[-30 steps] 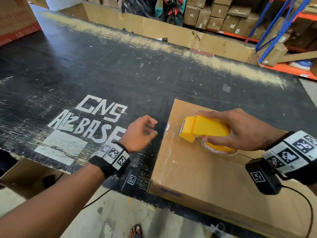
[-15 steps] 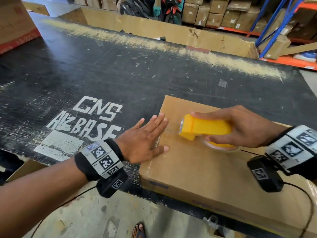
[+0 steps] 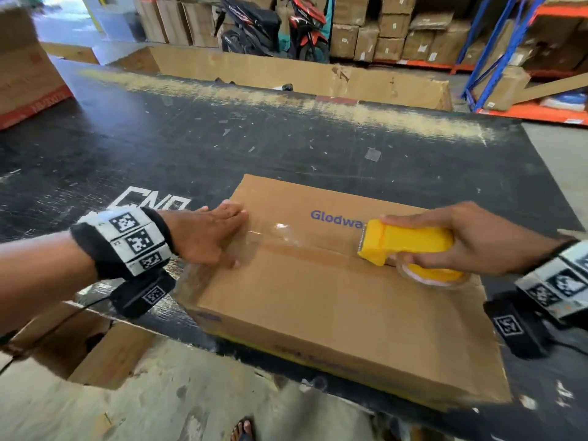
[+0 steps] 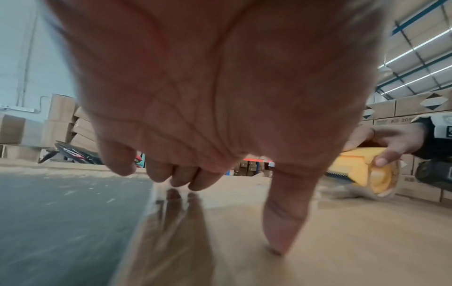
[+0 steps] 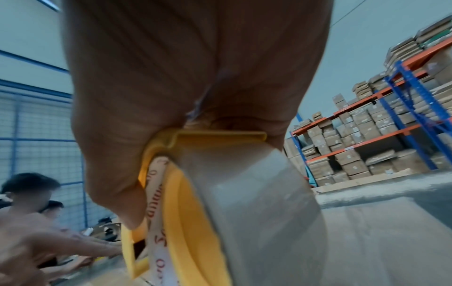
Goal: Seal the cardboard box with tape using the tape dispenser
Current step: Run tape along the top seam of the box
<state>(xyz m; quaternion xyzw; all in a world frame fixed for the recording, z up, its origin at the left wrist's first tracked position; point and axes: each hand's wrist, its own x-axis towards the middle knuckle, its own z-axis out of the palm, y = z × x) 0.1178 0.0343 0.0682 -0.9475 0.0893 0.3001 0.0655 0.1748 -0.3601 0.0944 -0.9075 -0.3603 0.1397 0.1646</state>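
A flat cardboard box (image 3: 318, 307) printed "Glodwa…" lies at the near edge of the black table (image 3: 222, 148). My right hand (image 3: 477, 240) grips the yellow tape dispenser (image 3: 407, 241), whose roll (image 3: 432, 276) rests on the box top near the centre seam. Clear tape (image 3: 286, 237) runs from the dispenser leftwards to the box's left edge. My left hand (image 3: 216, 237) lies flat on that left end of the tape, fingers straight. The left wrist view shows its fingertips (image 4: 181, 180) and thumb (image 4: 283, 218) pressing the box, with the dispenser (image 4: 367, 170) beyond. The right wrist view shows the roll (image 5: 257, 212) up close.
A large carton (image 3: 25, 68) stands at the table's far left. A long cardboard panel (image 3: 286, 74) lines the far edge. Motorbikes (image 3: 270, 27), stacked boxes and blue-orange racking (image 3: 509, 52) fill the background. An open carton (image 3: 89, 351) sits on the floor below. Other people (image 5: 31, 203) appear in the right wrist view.
My left hand opened from a loose fist and moved right onto the box's left edge. My right hand has drawn the dispenser rightwards along the seam, laying tape behind it.
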